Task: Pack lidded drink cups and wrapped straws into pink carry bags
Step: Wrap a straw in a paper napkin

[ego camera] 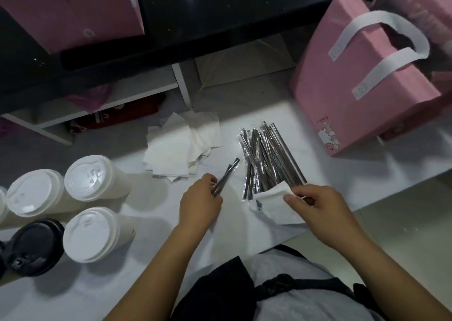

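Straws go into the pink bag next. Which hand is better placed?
Left, probably: the left hand grips wrapped straws, while the right hand pinches a napkin, though the pink bag stands nearer the right hand.

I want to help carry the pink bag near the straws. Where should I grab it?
Take the pink bag by its two white handles, coming from above. They arch up over the top with a gap underneath, so you can probably hook through both.
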Demonstrator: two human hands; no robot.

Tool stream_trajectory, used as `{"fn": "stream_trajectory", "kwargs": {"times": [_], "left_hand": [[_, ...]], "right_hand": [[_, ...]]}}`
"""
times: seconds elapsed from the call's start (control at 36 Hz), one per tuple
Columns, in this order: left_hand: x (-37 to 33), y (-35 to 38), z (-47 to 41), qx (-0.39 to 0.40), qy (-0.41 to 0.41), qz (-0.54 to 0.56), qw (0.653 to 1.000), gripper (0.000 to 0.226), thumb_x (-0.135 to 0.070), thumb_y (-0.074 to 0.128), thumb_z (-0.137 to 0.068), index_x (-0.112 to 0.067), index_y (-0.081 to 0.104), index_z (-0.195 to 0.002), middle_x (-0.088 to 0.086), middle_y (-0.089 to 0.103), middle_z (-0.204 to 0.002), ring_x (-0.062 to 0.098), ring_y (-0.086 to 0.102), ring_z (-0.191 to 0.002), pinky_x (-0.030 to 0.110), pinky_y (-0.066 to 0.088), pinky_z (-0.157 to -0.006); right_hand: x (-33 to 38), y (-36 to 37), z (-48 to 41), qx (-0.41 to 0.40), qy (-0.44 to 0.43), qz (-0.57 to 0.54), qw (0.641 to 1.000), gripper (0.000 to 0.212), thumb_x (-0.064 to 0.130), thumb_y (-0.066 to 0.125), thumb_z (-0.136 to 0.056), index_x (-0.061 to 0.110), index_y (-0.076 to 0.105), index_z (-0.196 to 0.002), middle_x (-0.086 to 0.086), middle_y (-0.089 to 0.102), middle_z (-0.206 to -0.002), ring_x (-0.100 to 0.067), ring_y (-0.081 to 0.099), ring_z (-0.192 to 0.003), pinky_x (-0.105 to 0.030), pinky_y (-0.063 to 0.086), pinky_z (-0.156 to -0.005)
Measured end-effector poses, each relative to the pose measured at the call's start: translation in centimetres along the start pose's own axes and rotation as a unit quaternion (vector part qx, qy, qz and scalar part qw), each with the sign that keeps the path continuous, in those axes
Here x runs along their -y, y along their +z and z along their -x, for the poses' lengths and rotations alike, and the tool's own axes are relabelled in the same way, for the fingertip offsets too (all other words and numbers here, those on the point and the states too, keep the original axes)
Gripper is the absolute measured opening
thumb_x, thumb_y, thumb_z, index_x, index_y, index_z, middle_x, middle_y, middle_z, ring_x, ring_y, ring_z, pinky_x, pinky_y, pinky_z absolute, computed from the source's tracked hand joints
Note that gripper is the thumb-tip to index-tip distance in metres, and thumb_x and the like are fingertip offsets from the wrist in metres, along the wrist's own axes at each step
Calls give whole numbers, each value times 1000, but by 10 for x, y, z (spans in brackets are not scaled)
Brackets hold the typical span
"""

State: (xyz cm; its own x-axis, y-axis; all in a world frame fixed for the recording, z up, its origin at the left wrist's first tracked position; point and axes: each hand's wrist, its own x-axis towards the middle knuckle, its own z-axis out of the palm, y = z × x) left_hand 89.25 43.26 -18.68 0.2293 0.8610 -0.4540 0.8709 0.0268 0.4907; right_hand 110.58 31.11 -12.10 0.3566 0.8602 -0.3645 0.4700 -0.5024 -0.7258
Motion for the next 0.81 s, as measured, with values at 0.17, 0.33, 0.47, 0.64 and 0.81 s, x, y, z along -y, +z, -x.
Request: {"fn": "stream_trajectory", "kwargs": {"times": [0.17,0.33,0.47,0.64,0.81], "left_hand": [[0,-9,-2,9,-20,75,997,22,-10,68,-78,-29,68,-90,-17,63,-79,15,63,-82,31,52,-77],[-2,-19,-2,-23,-5,131,991,22,-12,72,-78,-33,68,-82,-11,69,-81,13,66,-78,28,52,-74],[-8,-26,4,-34,-13,191,981,20,-11,74,-81,-29,74,-89,-10,71,-82,4,64,-73,16,45,-67],[-36,-36,21,-20,-16,350,937,22,-6,77,-82,-26,77,-89,-7,77,-80,5,68,-70,22,55,-63],[-80,-37,43,25,28,422,906,23,-3,78,-80,-19,78,-97,-2,78,-85,5,67,-68,18,48,-55]], "right_hand": [[-4,3,1,-11,21,-51,998,57,57,57,-78,1,65,-85,-22,57,-74,-17,44,-56,-32,36,-60],[-2,2,-2,-12,17,-109,994,35,32,67,-90,-2,65,-80,-24,47,-66,-14,37,-56,-31,31,-60],[1,2,-8,-31,49,-233,971,12,11,70,-89,2,73,-82,-19,69,-81,-15,61,-66,-25,48,-61],[4,3,-14,15,113,-344,932,11,4,65,-90,10,73,-96,-5,77,-85,-17,73,-75,-31,55,-68],[15,-1,-22,14,106,-408,907,16,0,64,-90,7,72,-102,-15,74,-91,-30,71,-84,-46,56,-78]]}}
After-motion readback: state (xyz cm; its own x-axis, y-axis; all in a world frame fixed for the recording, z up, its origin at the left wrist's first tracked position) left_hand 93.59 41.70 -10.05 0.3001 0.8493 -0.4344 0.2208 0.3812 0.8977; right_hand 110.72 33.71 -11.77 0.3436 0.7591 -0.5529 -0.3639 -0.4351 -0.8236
